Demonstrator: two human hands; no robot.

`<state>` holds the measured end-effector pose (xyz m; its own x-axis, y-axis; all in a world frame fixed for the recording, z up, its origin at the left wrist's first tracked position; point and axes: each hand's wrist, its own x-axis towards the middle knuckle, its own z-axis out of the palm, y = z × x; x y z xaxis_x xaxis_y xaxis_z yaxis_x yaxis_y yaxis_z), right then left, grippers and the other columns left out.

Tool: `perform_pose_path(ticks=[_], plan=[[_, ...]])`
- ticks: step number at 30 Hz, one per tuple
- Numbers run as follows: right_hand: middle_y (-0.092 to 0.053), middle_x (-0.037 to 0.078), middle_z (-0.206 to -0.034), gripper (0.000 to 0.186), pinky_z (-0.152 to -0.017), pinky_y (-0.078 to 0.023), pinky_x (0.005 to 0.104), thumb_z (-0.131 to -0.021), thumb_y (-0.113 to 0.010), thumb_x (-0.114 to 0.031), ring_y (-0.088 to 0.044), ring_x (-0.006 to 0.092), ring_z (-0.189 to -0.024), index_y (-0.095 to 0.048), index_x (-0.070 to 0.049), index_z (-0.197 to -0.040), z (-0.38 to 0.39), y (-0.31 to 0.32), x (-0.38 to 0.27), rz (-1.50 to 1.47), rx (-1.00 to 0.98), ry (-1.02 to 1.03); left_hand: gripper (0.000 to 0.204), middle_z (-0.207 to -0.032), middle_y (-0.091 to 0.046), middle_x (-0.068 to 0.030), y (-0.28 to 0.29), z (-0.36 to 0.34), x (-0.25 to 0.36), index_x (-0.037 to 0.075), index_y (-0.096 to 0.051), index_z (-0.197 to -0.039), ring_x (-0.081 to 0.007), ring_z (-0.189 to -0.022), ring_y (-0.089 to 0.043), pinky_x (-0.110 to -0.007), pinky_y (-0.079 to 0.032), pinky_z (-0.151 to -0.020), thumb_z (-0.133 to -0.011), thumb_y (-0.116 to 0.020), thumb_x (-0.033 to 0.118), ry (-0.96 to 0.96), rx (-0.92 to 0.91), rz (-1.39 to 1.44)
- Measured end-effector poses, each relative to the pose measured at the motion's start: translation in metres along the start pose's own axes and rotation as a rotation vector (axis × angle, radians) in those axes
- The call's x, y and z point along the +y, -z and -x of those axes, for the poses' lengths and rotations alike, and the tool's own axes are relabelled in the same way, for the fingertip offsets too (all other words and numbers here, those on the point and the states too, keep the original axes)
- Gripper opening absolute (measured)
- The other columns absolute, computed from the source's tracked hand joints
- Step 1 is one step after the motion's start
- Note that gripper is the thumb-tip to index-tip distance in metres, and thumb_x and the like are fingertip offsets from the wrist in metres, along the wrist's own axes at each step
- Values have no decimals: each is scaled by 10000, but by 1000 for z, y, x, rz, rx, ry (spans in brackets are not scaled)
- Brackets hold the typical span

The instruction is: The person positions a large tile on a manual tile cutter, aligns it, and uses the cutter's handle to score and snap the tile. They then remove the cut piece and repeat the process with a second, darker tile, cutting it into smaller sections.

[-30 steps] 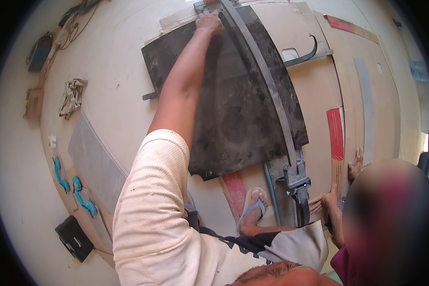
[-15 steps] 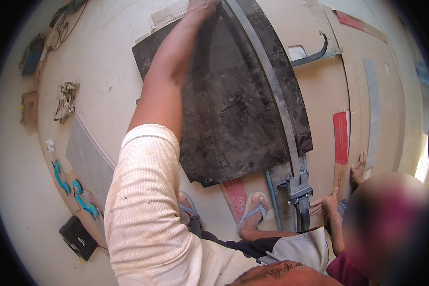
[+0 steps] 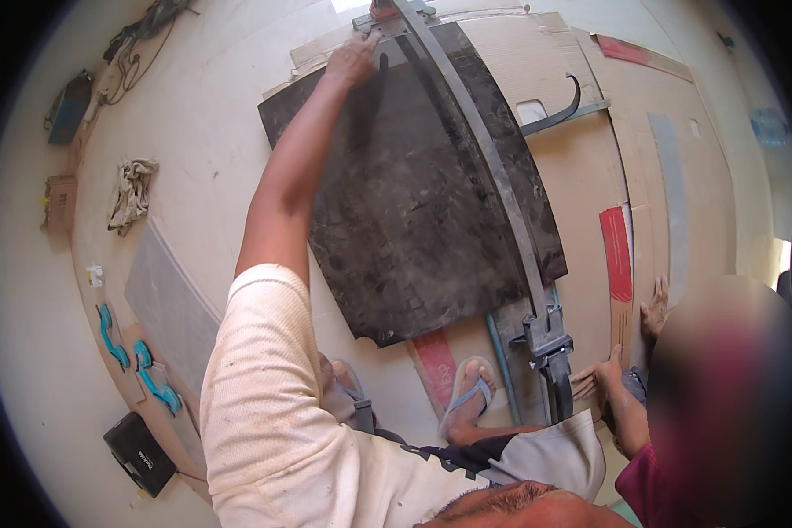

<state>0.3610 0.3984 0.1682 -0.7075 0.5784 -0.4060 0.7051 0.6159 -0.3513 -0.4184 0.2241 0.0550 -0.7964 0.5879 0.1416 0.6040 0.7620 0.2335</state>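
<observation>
My left hand (image 3: 354, 58) reaches to the far edge of a large dark, dusty panel (image 3: 418, 202), fingers extended near a metal fitting (image 3: 384, 23) at its top; whether the fingertips touch it is unclear. A long grey rail (image 3: 497, 163) runs along the panel's right side to a clamp-like metal fitting (image 3: 547, 339) at the near end. My right hand is not in view.
A co-worker's hands (image 3: 605, 380) rest at the cardboard sheets (image 3: 572, 163) on the right, beside a maroon sleeve (image 3: 638, 475). On the left lie a grey panel (image 3: 167, 286), cloth (image 3: 132, 194), teal handled tools (image 3: 158, 378), a black case (image 3: 139, 453) and cables (image 3: 132, 70).
My left hand has shifted a little left and back from the top fitting, relative to a second ago. The whole view has also shifted slightly; the panel and rail look otherwise unchanged.
</observation>
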Motion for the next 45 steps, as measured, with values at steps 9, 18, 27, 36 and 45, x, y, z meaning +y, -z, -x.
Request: perform_pose_path(ticks=[9, 18, 27, 36, 45], plan=[[-623, 190, -810, 382, -750, -486, 445, -963, -548, -231, -632, 354, -772, -554, 77, -1188, 65, -6, 7, -57, 16, -30, 186, -1003, -617, -156, 15, 165, 75, 72, -650, -1052, -361, -941, -630, -431, -524, -824, -890, -610, 153, -207, 50, 299], [-624, 195, -808, 399, -742, -487, 449, -963, -551, -242, -633, 361, -765, -546, 82, -1196, 147, 6, 20, -92, 6, -118, 146, -978, -633, -139, 1, 307, 200, 57, -661, -964, -350, -917, -638, -423, -519, -809, -898, -615, 179, -415, -278, 633], [-625, 200, -806, 416, -733, -488, 454, -964, -554, -252, -635, 367, -758, -538, 87, -1203, 219, 57, 78, 58, 5, -234, 275, -1033, -630, -161, -18, 396, 306, 50, -655, -1032, -367, -982, -624, -448, -501, -861, -878, -653, 277, -342, -504, 743], [-626, 205, -803, 433, -724, -490, 459, -965, -556, -263, -636, 374, -751, -530, 93, -1210, 234, 58, 99, 99, 3, -255, 440, -1113, -617, -220, -32, 403, 367, -5, -616, -1166, -402, -1032, -612, -466, -490, -892, -835, -701, 273, -19, -534, 798], [-627, 210, -801, 450, -715, -491, 463, -966, -559, -273, -638, 381, -745, -522, 98, -1217, 212, 47, 97, 96, 2, -168, 369, -1043, -640, -256, -35, 396, 357, -32, -633, -1067, -425, -1001, -614, -471, -492, -870, -832, -698, 244, 48, -391, 864]])
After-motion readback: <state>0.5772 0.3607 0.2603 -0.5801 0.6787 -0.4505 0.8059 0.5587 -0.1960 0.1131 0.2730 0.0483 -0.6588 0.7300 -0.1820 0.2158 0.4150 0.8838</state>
